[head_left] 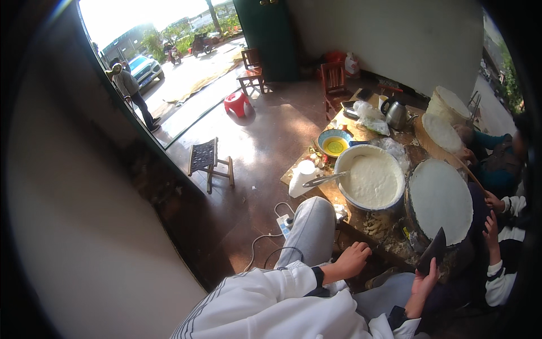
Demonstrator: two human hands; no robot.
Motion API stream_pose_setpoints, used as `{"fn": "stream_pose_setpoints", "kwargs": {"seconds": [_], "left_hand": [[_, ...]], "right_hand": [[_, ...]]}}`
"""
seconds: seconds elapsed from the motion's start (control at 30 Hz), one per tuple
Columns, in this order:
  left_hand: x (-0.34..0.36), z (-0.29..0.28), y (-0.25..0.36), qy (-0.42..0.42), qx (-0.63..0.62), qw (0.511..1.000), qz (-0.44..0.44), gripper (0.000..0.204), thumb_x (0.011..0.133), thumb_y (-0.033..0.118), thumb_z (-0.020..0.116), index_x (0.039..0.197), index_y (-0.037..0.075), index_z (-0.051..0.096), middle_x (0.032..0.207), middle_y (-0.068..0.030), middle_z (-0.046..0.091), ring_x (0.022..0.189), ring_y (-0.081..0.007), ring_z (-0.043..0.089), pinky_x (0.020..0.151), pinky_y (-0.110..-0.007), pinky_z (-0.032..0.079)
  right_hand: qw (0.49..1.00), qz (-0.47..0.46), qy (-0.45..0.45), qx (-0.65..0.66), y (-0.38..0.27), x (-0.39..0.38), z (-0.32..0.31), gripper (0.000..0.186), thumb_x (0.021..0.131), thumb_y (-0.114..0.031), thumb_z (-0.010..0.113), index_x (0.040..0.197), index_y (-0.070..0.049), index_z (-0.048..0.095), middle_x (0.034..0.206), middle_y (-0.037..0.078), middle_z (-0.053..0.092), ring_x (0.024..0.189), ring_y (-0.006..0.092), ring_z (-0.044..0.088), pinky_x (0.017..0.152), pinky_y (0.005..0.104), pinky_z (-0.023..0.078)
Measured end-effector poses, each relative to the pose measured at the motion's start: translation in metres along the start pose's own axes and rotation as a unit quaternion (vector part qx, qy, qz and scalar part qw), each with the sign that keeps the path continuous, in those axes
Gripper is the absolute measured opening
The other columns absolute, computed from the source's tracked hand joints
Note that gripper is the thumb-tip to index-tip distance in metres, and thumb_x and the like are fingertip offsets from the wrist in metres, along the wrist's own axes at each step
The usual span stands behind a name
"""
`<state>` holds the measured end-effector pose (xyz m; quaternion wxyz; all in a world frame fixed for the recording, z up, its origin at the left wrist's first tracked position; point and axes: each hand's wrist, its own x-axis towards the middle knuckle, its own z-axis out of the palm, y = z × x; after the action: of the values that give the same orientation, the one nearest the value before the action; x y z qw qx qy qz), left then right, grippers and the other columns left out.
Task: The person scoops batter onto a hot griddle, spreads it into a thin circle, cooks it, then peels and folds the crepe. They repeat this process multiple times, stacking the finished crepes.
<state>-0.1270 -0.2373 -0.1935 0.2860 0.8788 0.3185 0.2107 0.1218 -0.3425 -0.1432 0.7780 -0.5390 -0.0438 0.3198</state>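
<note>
My right hand (423, 279) grips a dark flat scraper (433, 250) by its lower end. The scraper tilts up beside the near rim of a round pan covered with a smooth white layer (440, 198). My left hand (352, 260) hangs loosely over my legs, its fingers a little bent, with nothing seen in it. Ahead of it on the table stands a large bowl of thick white batter (372, 179). A ladle (324, 180) rests across that bowl's left rim, its handle pointing left.
The wooden table (293, 170) also carries a blue-rimmed bowl of yellow liquid (334, 143), a white jug (303, 178) and a metal kettle (396, 114). Another person's hands (492, 229) are close by at right. A power strip (284, 225) and folding stool (210, 160) are at left.
</note>
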Motion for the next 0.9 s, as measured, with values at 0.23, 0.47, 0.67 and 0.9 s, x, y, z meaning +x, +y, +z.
{"fn": "stream_pose_setpoints", "kwargs": {"seconds": [0.23,0.47,0.67,0.9], "left_hand": [[0.016,-0.028,0.019,0.029,0.019,0.999,-0.002,0.062,0.075,0.007,0.067,0.133,0.006,0.044,0.116,-0.0146,0.053,0.108,-0.0340,0.048,0.093,-0.042,0.040],[0.065,-0.032,0.062,0.010,0.064,0.993,0.102,0.065,0.076,0.010,0.068,0.136,0.010,0.041,0.117,-0.0127,0.052,0.110,-0.0343,0.046,0.093,-0.046,0.036],[0.089,-0.019,0.097,-0.006,0.063,0.995,0.081,0.066,0.077,0.015,0.066,0.137,0.011,0.040,0.131,-0.0163,0.042,0.123,-0.0353,0.038,0.101,-0.048,0.032],[0.089,-0.012,0.095,0.080,-0.002,0.996,0.036,0.084,0.078,0.004,0.055,0.151,0.013,0.014,0.119,-0.0159,0.049,0.108,-0.0324,0.049,0.091,-0.044,0.037]], "right_hand": [[0.995,0.060,0.026,0.077,0.006,-0.032,-0.003,0.017,0.089,-0.018,0.062,0.104,-0.008,0.061,0.082,0.002,0.066,0.064,0.0168,0.064,0.047,0.0315,0.052],[0.991,-0.030,0.010,0.129,-0.018,-0.017,-0.040,0.021,0.089,-0.019,0.062,0.106,-0.009,0.054,0.092,0.004,0.064,0.073,0.0179,0.065,0.051,0.0322,0.054],[0.989,-0.043,0.082,0.120,-0.039,0.004,-0.052,0.019,0.087,-0.026,0.066,0.101,-0.014,0.060,0.090,0.000,0.064,0.072,0.0140,0.063,0.050,0.0264,0.051],[0.991,-0.010,0.086,0.104,-0.037,0.054,-0.057,0.025,0.085,-0.026,0.068,0.105,-0.012,0.062,0.096,0.000,0.065,0.075,0.0119,0.063,0.053,0.0237,0.052]]}}
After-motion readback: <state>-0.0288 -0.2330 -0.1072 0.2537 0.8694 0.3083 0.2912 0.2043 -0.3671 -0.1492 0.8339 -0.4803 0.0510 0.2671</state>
